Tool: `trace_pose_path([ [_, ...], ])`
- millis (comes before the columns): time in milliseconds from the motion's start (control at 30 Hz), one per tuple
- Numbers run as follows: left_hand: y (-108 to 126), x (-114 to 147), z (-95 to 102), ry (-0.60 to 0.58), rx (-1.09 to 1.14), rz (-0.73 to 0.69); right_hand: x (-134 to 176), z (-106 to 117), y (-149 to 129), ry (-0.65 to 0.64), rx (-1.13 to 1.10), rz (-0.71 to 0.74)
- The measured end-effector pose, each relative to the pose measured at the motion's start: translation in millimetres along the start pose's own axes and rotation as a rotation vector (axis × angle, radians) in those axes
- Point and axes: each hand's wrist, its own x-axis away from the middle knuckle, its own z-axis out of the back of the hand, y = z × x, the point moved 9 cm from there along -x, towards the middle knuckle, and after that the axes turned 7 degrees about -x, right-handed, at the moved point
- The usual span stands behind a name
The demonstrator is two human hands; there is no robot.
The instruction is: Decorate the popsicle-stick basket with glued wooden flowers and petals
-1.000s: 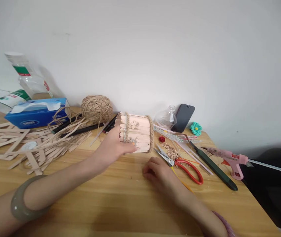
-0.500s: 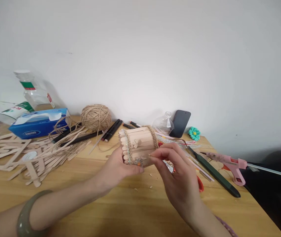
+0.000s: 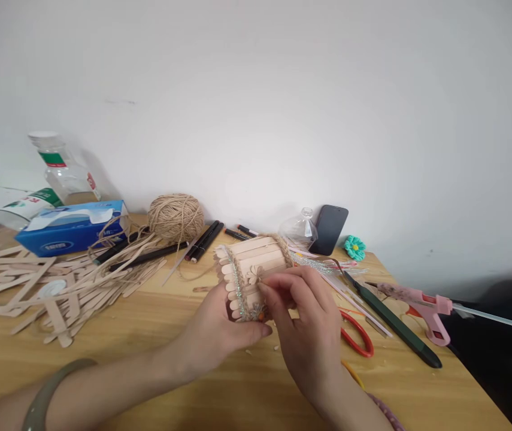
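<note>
Step in hand, as I judge it: decorating the side of the stick cylinder point(image 3: 265, 250), working at the wooden flower point(image 3: 254, 274). My left grip point(image 3: 213, 332) is wrapped around the cylinder's left, rounded-tip end, thumb along the near side, the other fingers mostly hidden. The cylinder lies on its side in that hold, front and centre over the desk point(image 3: 220, 410); can't tell if it touches the wood. Glittery cord point(image 3: 239, 284) rings the left end, twine band point(image 3: 287, 252) at the right. My right grip point(image 3: 312, 326) has thumb and index pinched together right at the flower's lower edge; too small and covered to tell whether a chip sits between them. The orange-centred flower point(image 3: 258, 312) is just below, partly behind my fingers.

Next move, I'd say, calls for a steady left hold and a light, exact touch from the right fingertips: align at the flower, press gently, don't knock the petals. Glue state can't be seen; the glue gun point(image 3: 411, 294) lies well off to the right, past the red-handled scissors point(image 3: 360, 336), partly hidden by my right arm.
</note>
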Motion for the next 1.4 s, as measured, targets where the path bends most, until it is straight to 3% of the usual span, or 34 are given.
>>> trace_pose_path([
  [600, -2, 0, -3.2, -0.055, 0.034, -0.036, 0, 5, -13, 0.073, 0.100, 0.117],
  [1100, 0, 2, -5.6, -0.099, 0.116, -0.049, 6, 14, -15, 0.016, -0.028, 0.218],
  [1400, -6, 3, -7.2, -0.074, 0.089, 0.021, 3, 12, -18, 0.012, -0.064, 0.193],
])
